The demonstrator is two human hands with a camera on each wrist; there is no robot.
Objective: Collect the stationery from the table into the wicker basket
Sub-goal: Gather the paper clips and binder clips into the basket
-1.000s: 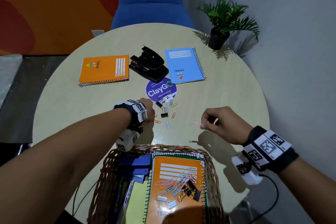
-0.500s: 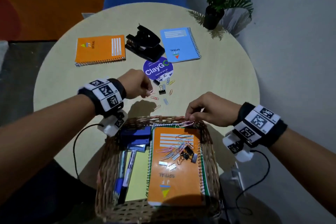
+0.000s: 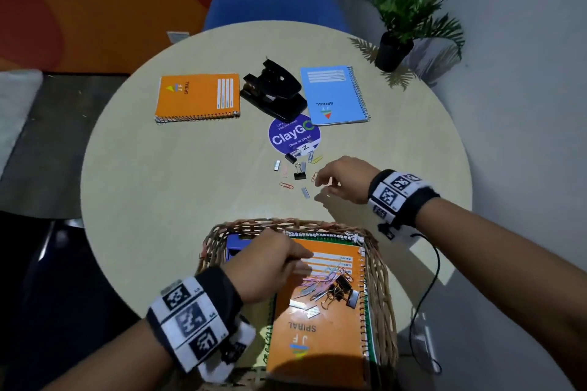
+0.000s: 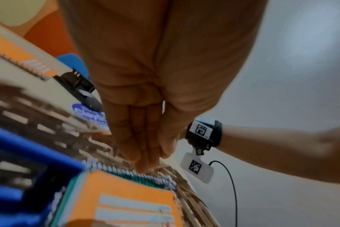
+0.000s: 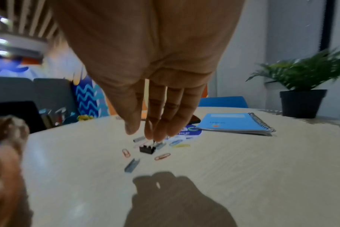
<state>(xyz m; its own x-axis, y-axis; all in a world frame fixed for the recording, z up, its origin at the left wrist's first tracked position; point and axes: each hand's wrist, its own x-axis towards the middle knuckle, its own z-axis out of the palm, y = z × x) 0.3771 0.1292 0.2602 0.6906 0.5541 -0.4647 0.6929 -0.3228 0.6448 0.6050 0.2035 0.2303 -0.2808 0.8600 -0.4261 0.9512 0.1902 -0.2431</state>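
at the near edge of the round table [image 3: 133, 232], the wicker basket [image 3: 379, 279] is seen with its coarse woven rim overhanging slightly; a glossy orange spiral notebook [image 3: 320, 343] lies flat in it with a loose heap of wire paper clips and black binder clips [image 3: 330, 287] on its cover. the left hand [image 3: 270, 263] is held over the basket's far left corner, fingers straight and pressed together; whether a clip is kept between them cannot be told. if one is let go there, it could slip off the slick cover into the weave gaps. further out, the right hand [image 3: 344, 178] hovers empty with fingers relaxed and slightly parted above the scattered clips and staple strips [image 3: 305, 192] near the table's middle. these thin flat pieces could slide on the smooth laminate or be flicked away when pinched. toward the far edge, an orange notebook [image 3: 197, 98], a hard black hole punch [image 3: 273, 92] and a blue notebook [image 3: 333, 95] are left uncollected.
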